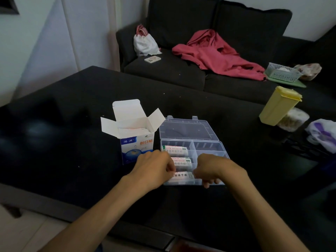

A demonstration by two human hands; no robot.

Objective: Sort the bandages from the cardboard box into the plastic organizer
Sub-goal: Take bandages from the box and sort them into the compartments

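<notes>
Clear plastic organizer [209, 142] already holds three bandage stacks [175, 149] in its left compartments; the right ones look bare. Both hands, left [154, 165] and right [211, 168], curl over the nearest stack, grip unclear. More remain in the cardboard box [136, 140].

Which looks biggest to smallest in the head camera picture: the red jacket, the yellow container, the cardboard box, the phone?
1. Red jacket, though it lies farthest away.
2. Cardboard box with its flaps open.
3. Yellow container, close to the box in size.
4. Phone.
</notes>
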